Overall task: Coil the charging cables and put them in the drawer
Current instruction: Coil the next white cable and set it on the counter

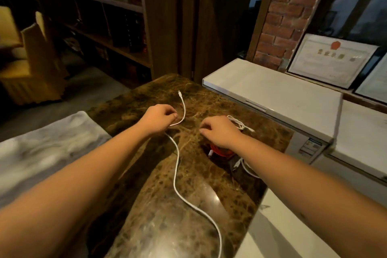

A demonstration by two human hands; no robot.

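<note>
A long white charging cable (177, 170) snakes across the brown marble countertop (159, 226), its plug end lying at the far side. My left hand (159, 118) pinches this cable near that end. My right hand (219, 132) hovers palm down with curled fingers and holds nothing that I can see. Just behind it lies a bundled white cable (238, 122). Under my right wrist sits a red coiled cable (222, 151), and another white cable (247, 168) lies beside it, partly hidden by my forearm. No drawer is in view.
A white chest freezer (272, 92) stands against the counter's right side, with framed certificates (330, 60) leaning on the brick wall behind it. A dark bookshelf (100, 27) and a yellow chair (31, 58) are at the left. A grey marbled surface (41, 148) adjoins the counter's left.
</note>
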